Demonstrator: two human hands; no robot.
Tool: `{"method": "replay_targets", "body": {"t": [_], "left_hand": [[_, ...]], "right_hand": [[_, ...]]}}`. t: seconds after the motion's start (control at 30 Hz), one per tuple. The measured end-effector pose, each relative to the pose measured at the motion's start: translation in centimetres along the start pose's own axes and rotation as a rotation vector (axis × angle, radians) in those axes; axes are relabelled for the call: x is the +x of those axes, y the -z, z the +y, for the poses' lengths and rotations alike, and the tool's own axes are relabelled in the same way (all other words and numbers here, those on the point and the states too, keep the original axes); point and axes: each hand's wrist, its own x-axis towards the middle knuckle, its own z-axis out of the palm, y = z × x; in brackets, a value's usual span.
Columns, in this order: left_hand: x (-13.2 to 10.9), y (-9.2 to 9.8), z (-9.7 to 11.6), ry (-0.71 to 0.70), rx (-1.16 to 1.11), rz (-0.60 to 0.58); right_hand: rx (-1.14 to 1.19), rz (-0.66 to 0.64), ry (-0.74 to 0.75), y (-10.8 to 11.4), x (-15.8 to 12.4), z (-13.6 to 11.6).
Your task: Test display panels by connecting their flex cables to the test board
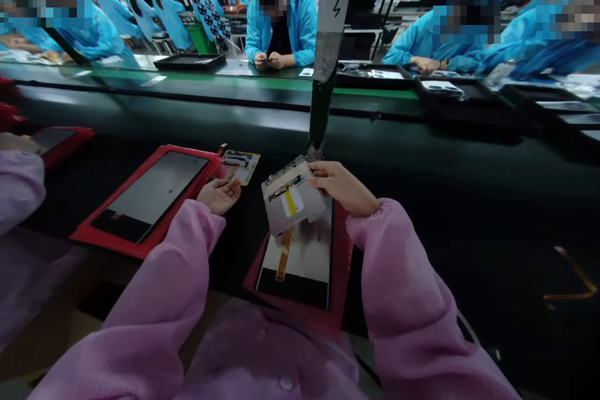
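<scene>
My right hand [344, 186] grips the upper right edge of a flat silvery panel [281, 215] with a narrow circuit strip, a white label and yellow tape. The panel is tilted above a larger screen panel [309, 256], hiding its upper part. An orange ribbon cable [284, 256] lies on the screen panel, which rests on a red sheet [344, 262]. My left hand [218, 196] is half turned up, its fingers loosely apart with nothing visible in them. Just beyond its fingertips lies a second small panel [244, 164] with circuit parts; whether they touch, I cannot tell.
To the left, another screen panel [157, 190] lies on a red wrap [126, 247]. A metal post [325, 44] rises behind the panels. A loose orange strip [574, 294] lies at right. Black trays [469, 115] and people in blue coats are across the bench; a pink sleeve [19, 184] is far left.
</scene>
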Motion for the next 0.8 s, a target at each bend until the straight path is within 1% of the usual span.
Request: {"method": "replay_targets", "body": {"t": [0.1,0.17,0.23,0.37,0.4,0.47,0.57,0.67,0.73,0.8], "left_hand": [[0.2,-0.2,0.1,-0.057,0.115,0.004],[0.7,-0.5,-0.2,-0.144,0.237,0.032],[1.4,-0.9,-0.7,-0.283,0.39,0.065],[3.0,-1.7,-2.5,-0.626,0.769,0.102],[3.4,-1.8,-2.9,-0.689,0.868,0.109],[3.9,-1.7,-3.7,-0.77,1.055,0.118],[4.5,-0.9,-4.3,-0.825,1.293,0.117],[4.4,0.5,-4.4,-0.852,1.478,0.099],[3.7,1.9,-4.5,-0.865,1.574,0.083],[2.4,3.7,-5.0,-0.884,1.644,0.072]], "right_hand": [[-0.007,0.021,-0.016,0.4,0.6,0.8],[-0.018,0.049,-0.01,0.8,0.8,1.4],[-0.037,0.071,0.003,1.0,1.0,1.8],[-0.083,0.103,0.02,0.9,1.3,2.2],[-0.087,0.108,0.022,0.8,1.3,2.2],[-0.083,0.112,0.021,0.7,1.3,2.2],[-0.082,0.12,0.025,0.6,1.4,2.2],[-0.076,0.129,0.006,0.6,1.3,2.1],[-0.048,0.136,-0.007,0.5,1.2,1.9],[-0.003,0.136,-0.018,0.4,1.2,1.7]]}}
